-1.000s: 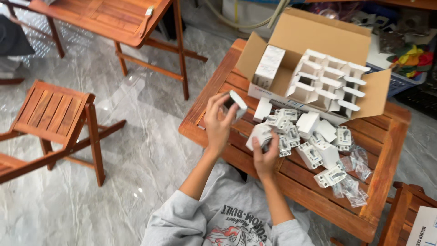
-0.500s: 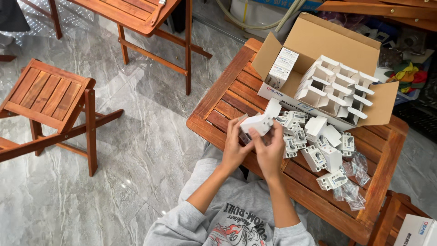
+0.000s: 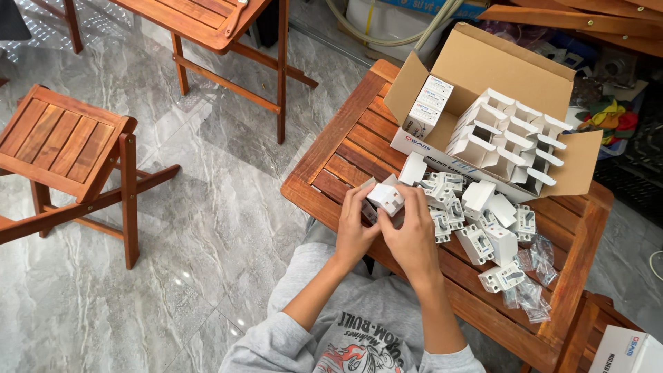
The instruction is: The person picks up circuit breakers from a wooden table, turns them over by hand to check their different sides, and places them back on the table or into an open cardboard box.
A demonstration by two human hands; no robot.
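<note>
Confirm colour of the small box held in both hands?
White small box, clearest in the head view.

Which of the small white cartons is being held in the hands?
The small white carton at the table's near edge, gripped between left hand and right hand; the others sit in the cardboard box or loose on the table.
</note>
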